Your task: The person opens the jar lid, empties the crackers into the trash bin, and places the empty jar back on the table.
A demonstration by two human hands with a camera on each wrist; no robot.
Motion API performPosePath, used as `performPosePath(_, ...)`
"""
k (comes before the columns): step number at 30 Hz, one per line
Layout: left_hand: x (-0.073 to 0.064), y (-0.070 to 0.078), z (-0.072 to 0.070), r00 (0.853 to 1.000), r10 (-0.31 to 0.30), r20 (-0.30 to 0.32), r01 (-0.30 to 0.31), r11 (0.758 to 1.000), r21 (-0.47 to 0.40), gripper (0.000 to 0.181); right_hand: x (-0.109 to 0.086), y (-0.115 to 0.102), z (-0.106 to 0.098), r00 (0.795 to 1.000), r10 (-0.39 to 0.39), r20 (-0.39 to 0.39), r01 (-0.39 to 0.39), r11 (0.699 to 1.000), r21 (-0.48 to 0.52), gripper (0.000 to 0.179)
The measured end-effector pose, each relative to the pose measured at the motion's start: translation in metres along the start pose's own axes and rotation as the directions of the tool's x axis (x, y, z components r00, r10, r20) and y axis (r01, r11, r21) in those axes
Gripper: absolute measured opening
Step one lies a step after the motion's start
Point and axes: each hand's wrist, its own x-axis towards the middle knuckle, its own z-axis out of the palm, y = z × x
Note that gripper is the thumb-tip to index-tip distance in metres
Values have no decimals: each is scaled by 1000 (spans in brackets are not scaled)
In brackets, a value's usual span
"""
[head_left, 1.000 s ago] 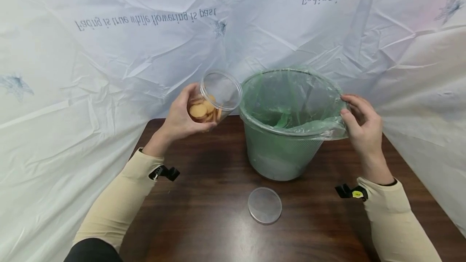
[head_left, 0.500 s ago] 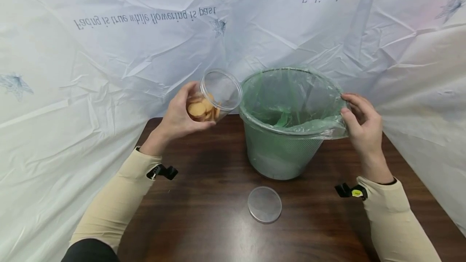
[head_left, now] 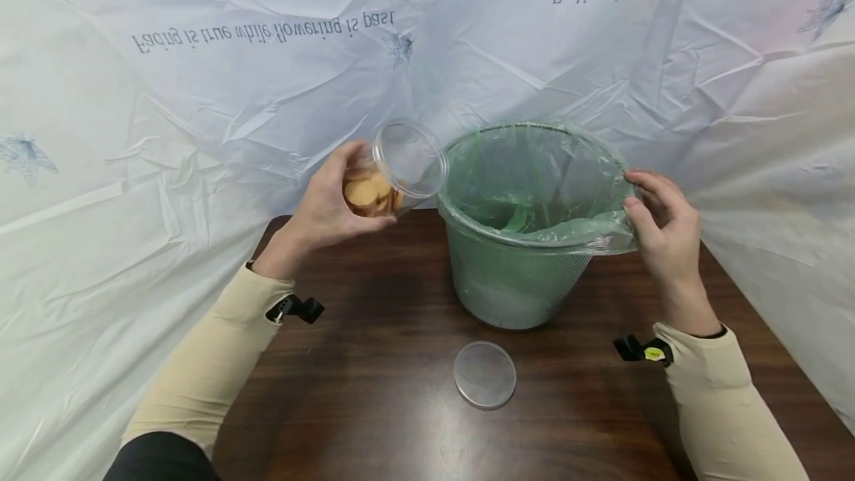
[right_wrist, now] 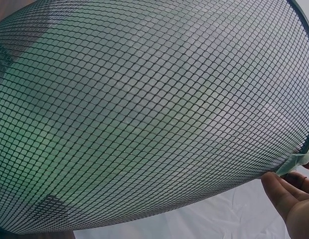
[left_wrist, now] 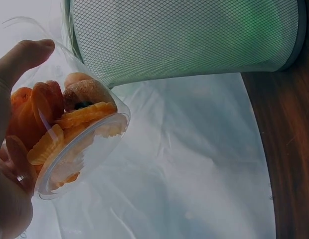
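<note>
My left hand (head_left: 326, 203) grips a clear plastic jar (head_left: 409, 158), lidless and tilted with its mouth toward the bin. Round yellow-orange chips or crackers (head_left: 363, 193) lie in its lower part; the left wrist view shows ridged orange slices (left_wrist: 47, 144) and brownish rounded pieces (left_wrist: 87, 93) through the wall. The jar's rim is right beside the left rim of a mesh waste bin (head_left: 517, 280). A thin green bag (head_left: 534, 177) lines the bin and folds over its rim. At the right rim, my right hand (head_left: 670, 232) pinches the bag's edge between thumb and fingers.
A round clear lid (head_left: 485, 375) lies flat on the dark wooden table (head_left: 374, 392) in front of the bin. White printed plastic sheeting (head_left: 267, 95) hangs behind and along both sides of the table.
The left hand has raised the jar slightly, its mouth shifting a little right toward the bin. The right hand keeps its hold on the bag; bin and lid stay put.
</note>
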Motion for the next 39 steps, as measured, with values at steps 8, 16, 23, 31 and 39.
performPosePath(8,3,0,0,1000,19,24,-19,1000,5,104,-1,2,1,1000,3,-6,-3,1000,15,31)
performPosePath(16,6,2,-1,999,22,49,-23,1000,20,105,-2,4,-1,1000,0,-1,0,1000,-22,32)
performPosePath(23,8,3,-4,998,40,49,-43,997,69,108,-2,-8,2,1000,-4,9,4,1000,-20,31)
performPosePath(31,12,6,-7,997,60,55,-66,991,119,108,-1,-6,1,1000,-11,6,11,1000,-18,32)
performPosePath(39,13,7,-8,995,92,40,-98,979,181,107,-2,0,-1,1000,-8,10,8,1000,-17,32)
